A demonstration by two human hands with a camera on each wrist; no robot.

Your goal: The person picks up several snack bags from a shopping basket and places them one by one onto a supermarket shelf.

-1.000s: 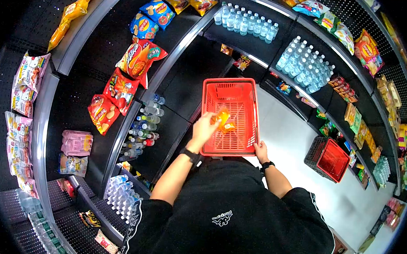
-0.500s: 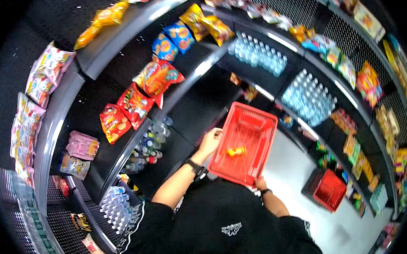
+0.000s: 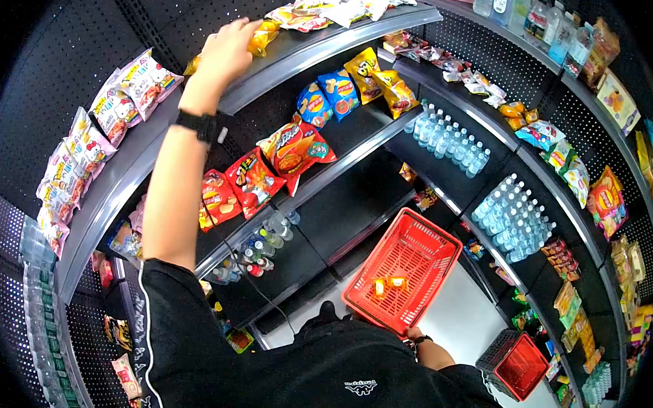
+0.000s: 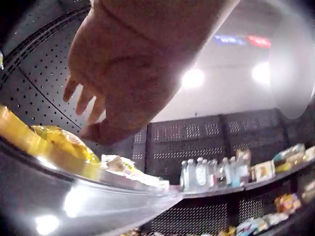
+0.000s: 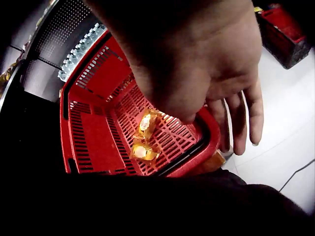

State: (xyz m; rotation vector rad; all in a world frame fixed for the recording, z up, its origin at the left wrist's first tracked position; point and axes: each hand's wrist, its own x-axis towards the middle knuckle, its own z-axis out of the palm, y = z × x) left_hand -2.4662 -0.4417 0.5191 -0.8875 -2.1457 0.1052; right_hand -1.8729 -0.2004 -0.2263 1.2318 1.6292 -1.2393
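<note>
In the head view my left hand (image 3: 227,55) reaches up to the top shelf at yellow snack packets (image 3: 263,38). The left wrist view shows its fingers loosely extended, hanging just above the yellow packets (image 4: 64,140) near the shelf edge. Low in front of my body, my right hand (image 3: 414,333) holds the near corner of a red shopping basket (image 3: 428,235). Seen from the right wrist, the thumb is inside the basket's rim and the fingers (image 5: 239,123) lie outside it. Two small orange-yellow packets (image 5: 146,123) rest on the basket's slatted bottom.
White snack bags (image 3: 344,9) lie along the top shelf, right of my left hand. Red chip bags (image 3: 254,182) and blue ones (image 3: 338,94) fill the shelf below. Water bottles (image 3: 514,217) stand on the right-hand shelving. Another red-and-black basket (image 3: 517,362) sits on the floor (image 3: 469,300).
My left hand has let go of a packet inside the basket, left the basket and risen to the top shelf. The right hand still holds the basket, which now appears farther right in the head view.
</note>
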